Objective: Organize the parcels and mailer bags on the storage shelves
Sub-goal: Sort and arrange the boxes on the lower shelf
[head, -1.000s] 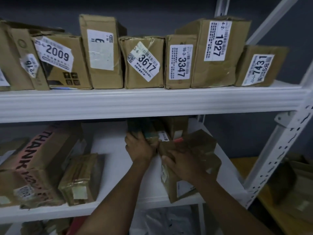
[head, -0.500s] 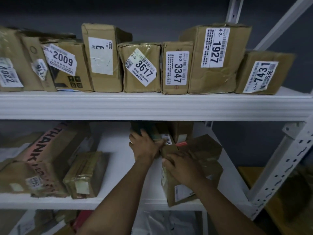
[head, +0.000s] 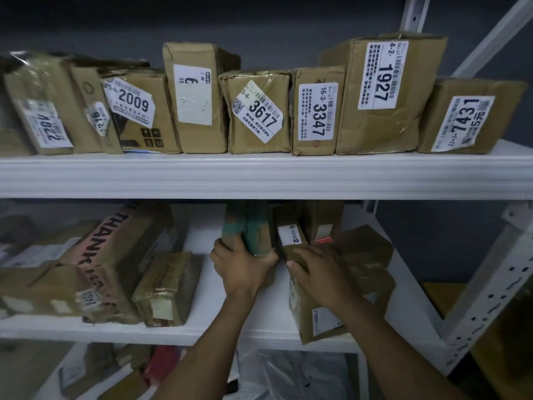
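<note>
A: Head view: shows left hand [head: 242,267] clamped round a green-taped parcel [head: 248,229], upright on the middle shelf [head: 202,330]?
B: Yes. Shows right hand [head: 320,269] curled over a brown box [head: 317,316] just beside it, at the shelf's front edge.
A: Done so far?
B: Seemingly the upper shelf [head: 259,174]: boxes [head: 317,111] upright in a row, labels outward.
A: Left to do?
B: Probably the leaning pink-lettered box [head: 121,255] and taped bundle [head: 167,287], near the left; also plastic bags [head: 288,370] below.
</note>
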Demonstrator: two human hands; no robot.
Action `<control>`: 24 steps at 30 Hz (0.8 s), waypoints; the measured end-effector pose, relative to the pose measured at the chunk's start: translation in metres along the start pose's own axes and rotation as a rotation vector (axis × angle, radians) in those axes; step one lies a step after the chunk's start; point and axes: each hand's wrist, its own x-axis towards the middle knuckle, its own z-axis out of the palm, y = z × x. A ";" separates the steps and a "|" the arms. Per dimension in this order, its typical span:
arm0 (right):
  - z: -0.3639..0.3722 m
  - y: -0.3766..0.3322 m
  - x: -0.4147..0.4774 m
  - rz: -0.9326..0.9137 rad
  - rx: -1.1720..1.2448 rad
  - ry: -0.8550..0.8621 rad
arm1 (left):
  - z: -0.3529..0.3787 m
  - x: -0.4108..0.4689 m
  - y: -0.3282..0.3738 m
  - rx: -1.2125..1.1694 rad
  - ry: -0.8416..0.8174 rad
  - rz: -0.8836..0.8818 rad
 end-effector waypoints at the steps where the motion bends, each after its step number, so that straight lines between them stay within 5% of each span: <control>1: -0.001 -0.008 -0.001 0.001 0.113 0.032 | -0.010 -0.006 -0.002 -0.056 0.017 -0.029; 5: 0.001 -0.047 -0.005 0.094 0.498 0.103 | -0.056 -0.027 -0.012 -0.309 -0.023 -0.169; 11: 0.016 -0.101 -0.026 0.398 1.099 -0.032 | -0.130 -0.039 -0.047 -0.753 -0.137 -0.274; 16: 0.041 -0.130 -0.062 0.510 1.580 -0.254 | -0.188 -0.058 -0.092 -1.126 -0.468 -0.263; 21: 0.058 -0.147 -0.099 0.412 1.579 -0.125 | -0.220 -0.072 -0.129 -1.101 -0.778 -0.201; 24: 0.059 -0.144 -0.121 0.383 1.460 -0.095 | -0.232 -0.079 -0.131 -0.975 -0.806 -0.173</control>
